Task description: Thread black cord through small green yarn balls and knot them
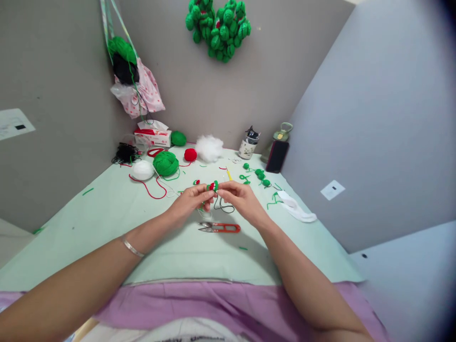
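Between my two hands is a small crocheted piece [213, 186] in red, white and green. My left hand [194, 197] pinches its left side. The fingers of my right hand [238, 194] are closed at its right edge, where a black thread [224, 207] hangs in a loop; whether a needle is in them is too small to tell. Below the hands, orange-handled thread snips [220, 228] lie on the pale green table mat [171, 251]. Just behind the hands are another small red-and-green piece [196, 182] and a yellow-handled crochet hook [229, 175].
At the back left are green yarn [166, 163], white yarn [142, 170], red yarn [190, 155], red-handled scissors [156, 152] and a tissue box [156, 137]. White stuffing [210, 148] sits mid-back. Small green balls [259, 174], a phone [278, 156], a cup [248, 147] and white cloth [295, 207] lie right.
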A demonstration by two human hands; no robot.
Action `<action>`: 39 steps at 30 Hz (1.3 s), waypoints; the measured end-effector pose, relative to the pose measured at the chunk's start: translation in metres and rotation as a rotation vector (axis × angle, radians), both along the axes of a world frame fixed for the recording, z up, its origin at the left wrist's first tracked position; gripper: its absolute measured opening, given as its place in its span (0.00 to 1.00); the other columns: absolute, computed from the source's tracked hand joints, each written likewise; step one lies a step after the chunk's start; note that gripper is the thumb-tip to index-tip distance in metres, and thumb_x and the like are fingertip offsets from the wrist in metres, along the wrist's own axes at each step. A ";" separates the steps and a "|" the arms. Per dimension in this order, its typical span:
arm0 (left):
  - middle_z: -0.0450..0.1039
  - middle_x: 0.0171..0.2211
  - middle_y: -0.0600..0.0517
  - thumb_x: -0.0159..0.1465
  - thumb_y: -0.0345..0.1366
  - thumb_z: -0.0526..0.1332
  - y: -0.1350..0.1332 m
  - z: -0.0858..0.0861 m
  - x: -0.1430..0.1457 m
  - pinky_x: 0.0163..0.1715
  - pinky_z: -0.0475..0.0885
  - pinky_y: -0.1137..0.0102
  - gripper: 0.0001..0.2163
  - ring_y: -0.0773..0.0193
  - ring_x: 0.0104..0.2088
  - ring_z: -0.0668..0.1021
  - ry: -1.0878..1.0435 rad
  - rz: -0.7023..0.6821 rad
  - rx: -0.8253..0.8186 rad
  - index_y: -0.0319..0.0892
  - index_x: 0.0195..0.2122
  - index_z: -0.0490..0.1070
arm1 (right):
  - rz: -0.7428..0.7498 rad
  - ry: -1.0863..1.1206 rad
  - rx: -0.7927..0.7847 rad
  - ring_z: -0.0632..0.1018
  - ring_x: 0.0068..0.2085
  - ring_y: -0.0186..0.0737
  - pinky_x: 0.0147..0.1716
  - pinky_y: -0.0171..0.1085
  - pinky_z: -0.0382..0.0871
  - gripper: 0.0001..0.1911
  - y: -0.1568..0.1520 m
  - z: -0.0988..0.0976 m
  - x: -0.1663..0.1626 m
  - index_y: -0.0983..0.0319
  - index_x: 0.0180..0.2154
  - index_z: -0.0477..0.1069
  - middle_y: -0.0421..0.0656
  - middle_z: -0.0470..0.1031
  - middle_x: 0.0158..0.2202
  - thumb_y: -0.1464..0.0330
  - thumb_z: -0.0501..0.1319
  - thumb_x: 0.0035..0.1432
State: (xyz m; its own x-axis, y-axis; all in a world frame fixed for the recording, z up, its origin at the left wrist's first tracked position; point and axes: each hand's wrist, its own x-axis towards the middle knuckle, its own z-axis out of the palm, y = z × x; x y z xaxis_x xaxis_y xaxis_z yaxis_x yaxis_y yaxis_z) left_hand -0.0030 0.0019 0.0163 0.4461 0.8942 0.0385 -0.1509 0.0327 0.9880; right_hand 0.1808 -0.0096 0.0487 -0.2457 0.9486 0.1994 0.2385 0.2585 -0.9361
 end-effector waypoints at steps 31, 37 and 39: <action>0.72 0.30 0.58 0.55 0.38 0.69 0.012 -0.003 -0.006 0.43 0.74 0.67 0.14 0.68 0.32 0.79 -0.154 0.103 -0.040 0.41 0.38 0.68 | -0.210 -0.364 0.538 0.68 0.29 0.34 0.30 0.35 0.62 0.06 -0.009 -0.005 -0.002 0.60 0.33 0.75 0.40 0.68 0.29 0.69 0.60 0.61; 0.70 0.29 0.59 0.55 0.37 0.69 0.011 -0.001 -0.006 0.45 0.74 0.65 0.14 0.67 0.33 0.79 -0.190 0.124 -0.037 0.41 0.38 0.67 | -0.156 -0.402 0.517 0.68 0.28 0.32 0.29 0.33 0.60 0.06 -0.011 -0.006 -0.003 0.61 0.31 0.73 0.39 0.67 0.27 0.72 0.58 0.60; 0.70 0.28 0.59 0.56 0.37 0.69 0.011 0.000 -0.006 0.44 0.74 0.66 0.13 0.68 0.32 0.79 -0.188 0.127 -0.030 0.41 0.37 0.67 | -0.142 -0.412 0.506 0.68 0.27 0.32 0.29 0.33 0.60 0.06 -0.011 -0.005 -0.004 0.61 0.31 0.72 0.38 0.68 0.27 0.74 0.58 0.59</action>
State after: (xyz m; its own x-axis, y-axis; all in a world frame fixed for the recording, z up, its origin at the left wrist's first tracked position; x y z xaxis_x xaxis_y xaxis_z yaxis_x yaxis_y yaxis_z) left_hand -0.0092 0.0128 0.0162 0.3176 0.9446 0.0826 -0.3373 0.0311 0.9409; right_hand 0.1768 -0.0209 0.0433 -0.2763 0.7917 0.5448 0.6150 0.5813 -0.5328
